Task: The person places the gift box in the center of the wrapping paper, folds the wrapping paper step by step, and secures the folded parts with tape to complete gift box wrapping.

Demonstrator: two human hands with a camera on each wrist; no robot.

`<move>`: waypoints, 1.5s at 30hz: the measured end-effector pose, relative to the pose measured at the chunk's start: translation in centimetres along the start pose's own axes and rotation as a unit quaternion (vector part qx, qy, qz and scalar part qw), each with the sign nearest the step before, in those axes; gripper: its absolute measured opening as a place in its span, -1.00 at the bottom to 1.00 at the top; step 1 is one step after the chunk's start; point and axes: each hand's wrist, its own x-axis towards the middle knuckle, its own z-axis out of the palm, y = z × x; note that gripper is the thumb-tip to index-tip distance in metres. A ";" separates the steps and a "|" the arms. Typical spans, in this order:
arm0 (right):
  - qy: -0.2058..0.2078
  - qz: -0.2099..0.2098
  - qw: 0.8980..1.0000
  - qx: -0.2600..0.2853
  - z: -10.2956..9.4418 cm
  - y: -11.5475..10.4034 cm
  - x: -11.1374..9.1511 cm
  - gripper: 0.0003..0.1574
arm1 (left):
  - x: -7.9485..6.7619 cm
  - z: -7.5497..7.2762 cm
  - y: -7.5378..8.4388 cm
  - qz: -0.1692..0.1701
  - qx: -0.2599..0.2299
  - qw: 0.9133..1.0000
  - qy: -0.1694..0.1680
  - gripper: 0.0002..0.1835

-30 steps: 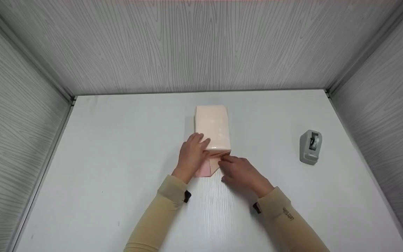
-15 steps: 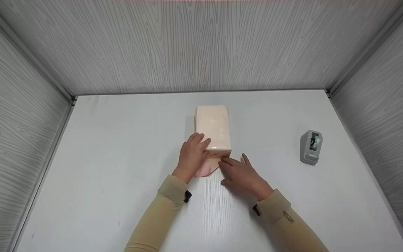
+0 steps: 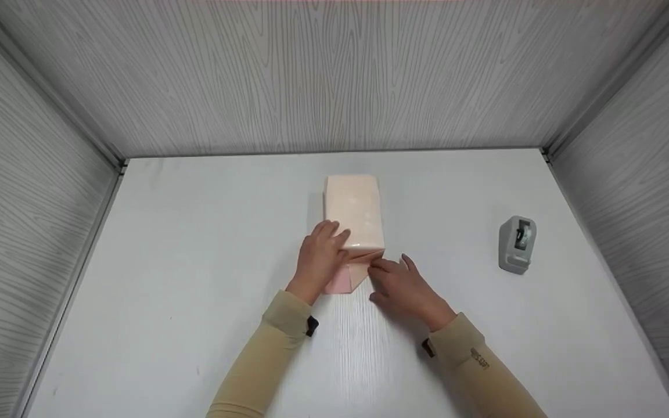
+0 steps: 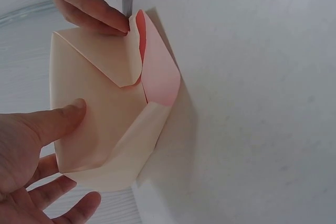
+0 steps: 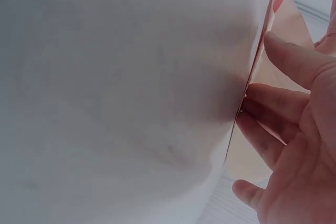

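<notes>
Behind left hand [image 3: 319,255], peach package [image 3: 353,212] partly hidden.

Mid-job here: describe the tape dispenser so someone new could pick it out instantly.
On the white table, look to the person's right, beyond the right hand. The tape dispenser sits there alone. It is grey with a roll in its top, unlike the peach wrapped package.

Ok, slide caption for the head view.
Left hand on a peach paper packet, right hand at its flap, gray tape dispenser to the right.
</notes>
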 end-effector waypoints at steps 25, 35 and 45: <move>-0.121 -0.014 0.992 -0.011 0.3 -6.3 -2.0 -0.13 | 0.0 -0.3 0.1 0.001 0.010 1.000 -0.012 -0.52; -0.100 -0.007 0.989 0.109 -0.9 -4.0 -1.7 -0.19 | 0.0 -0.2 0.1 -0.002 0.009 1.000 -0.021 -0.51; -0.059 0.071 0.994 0.063 -0.8 -2.1 -1.0 -0.18 | 0.1 -0.2 0.1 0.006 0.022 1.000 -0.010 -0.53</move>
